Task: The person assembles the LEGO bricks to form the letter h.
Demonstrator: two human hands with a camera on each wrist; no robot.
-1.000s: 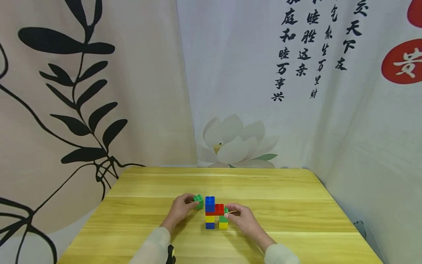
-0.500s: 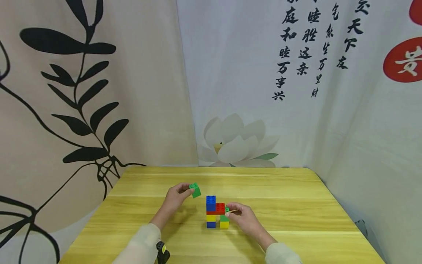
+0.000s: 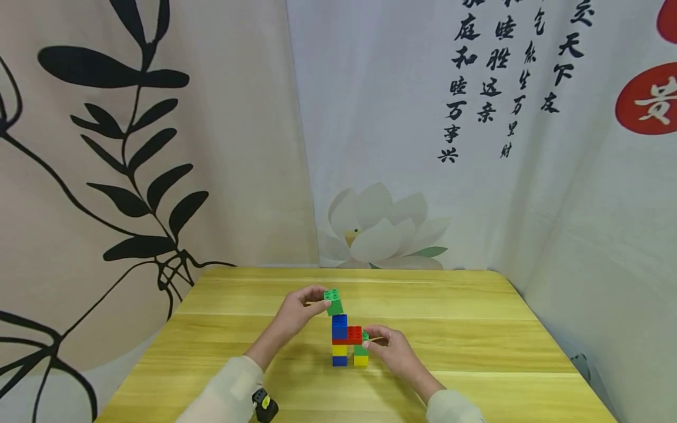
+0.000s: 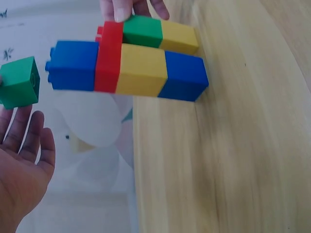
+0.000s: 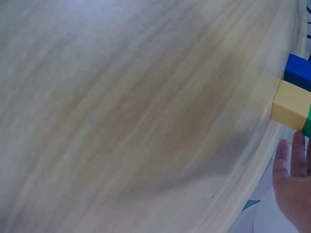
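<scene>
In the head view my left hand [image 3: 301,311] pinches a green building block [image 3: 334,302] just above the blue block [image 3: 339,326] atop a small block structure. The green block is tilted; in the left wrist view a gap shows between it and the blue block's studs [image 4: 48,65]. A red brick [image 3: 354,335] bridges two columns: a yellow block [image 3: 339,350] over a blue one [image 3: 339,361], and a green block [image 3: 361,351] over a yellow one [image 3: 361,361]. My right hand [image 3: 390,348] grips the structure's right side at that lower green block, its fingertips partly hidden.
The structure stands on a wooden table [image 3: 449,311]. Behind the table hangs a printed cloth [image 3: 370,147] with a plant, a lotus and writing. A black device [image 3: 264,405] is strapped at the left wrist.
My left hand first lifted the green block up and away to the left of the structure, then brought it rightward over the blue block. The right hand stays at the structure's right side.
</scene>
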